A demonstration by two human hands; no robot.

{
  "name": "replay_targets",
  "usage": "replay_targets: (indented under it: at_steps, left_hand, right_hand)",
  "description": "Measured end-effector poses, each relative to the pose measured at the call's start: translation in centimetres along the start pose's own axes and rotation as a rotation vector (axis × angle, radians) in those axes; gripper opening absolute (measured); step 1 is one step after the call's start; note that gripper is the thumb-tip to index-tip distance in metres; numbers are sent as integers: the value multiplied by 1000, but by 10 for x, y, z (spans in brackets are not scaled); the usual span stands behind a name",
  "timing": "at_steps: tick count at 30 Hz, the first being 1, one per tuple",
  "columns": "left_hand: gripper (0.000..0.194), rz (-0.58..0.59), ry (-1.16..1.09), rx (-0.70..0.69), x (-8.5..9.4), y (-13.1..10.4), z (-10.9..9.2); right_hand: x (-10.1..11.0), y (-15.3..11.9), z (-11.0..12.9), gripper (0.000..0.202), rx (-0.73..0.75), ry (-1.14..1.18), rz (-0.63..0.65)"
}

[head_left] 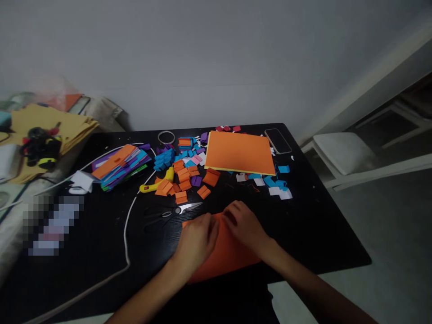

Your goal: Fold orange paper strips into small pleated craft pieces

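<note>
Nearest, an orange paper sheet (pixel 232 254) lies on the black table (pixel 320 238), at its near side and between the person's forearms. The left hand (pixel 198 236) is bent over the sheet's far part, its fingers curled down. The right hand (pixel 245 226) lies just beside it on the same sheet, its fingers also curled, the tips close to the far edge. Whether either hand pinches the paper or only presses on it, one cannot tell.

Just beyond the left hand, scissors (pixel 178 210) with dark handles lie with the blades pointing right. Farther off is a yellow glue gun (pixel 151 186), touching small folded orange papers (pixel 184 174); a white cord (pixel 126 234) curves along the table to its left. Left of the gun is a fanned pile of colored paper (pixel 123 164) in orange, purple, blue and green.

Beyond the right hand lie blue and white paper pieces (pixel 276 184), then a larger orange sheet (pixel 240 152) over a yellow one. A phone (pixel 277 141) is near its right edge, and a ring-shaped roll (pixel 166 137) lies near the far table edge.
</note>
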State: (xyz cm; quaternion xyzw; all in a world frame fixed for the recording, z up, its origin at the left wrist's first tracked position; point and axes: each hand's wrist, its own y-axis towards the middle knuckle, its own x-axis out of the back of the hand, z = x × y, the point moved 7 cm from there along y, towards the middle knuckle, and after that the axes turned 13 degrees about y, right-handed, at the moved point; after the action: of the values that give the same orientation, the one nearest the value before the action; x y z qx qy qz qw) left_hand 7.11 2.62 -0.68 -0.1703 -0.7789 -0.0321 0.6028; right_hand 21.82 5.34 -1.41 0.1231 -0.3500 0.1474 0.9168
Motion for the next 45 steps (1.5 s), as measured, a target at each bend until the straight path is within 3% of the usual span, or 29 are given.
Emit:
replay_targets:
  at_steps: [5,10,18,35,39,45]
  left_hand:
    - [35,92,113,113,-2,32,-6]
    - [41,191,183,157,-2,37,0]
    - [41,255,236,220,2,20,20]
    - [46,344,268,398,10,-20,86]
    - [45,347,255,395,10,-21,88]
    - [44,341,246,389,11,-22,86]
  right_hand:
    - [-4,2,-1,12,-3,-5,24]
    - [-5,1,-3,11,-43,20,35]
    - [-5,2,-3,11,-99,42,60]
    - [-2,6,4,12,-188,-42,138]
    - [-19,14,17,18,-185,-127,201]
    - [-75,29,66,21,-14,-138,410]
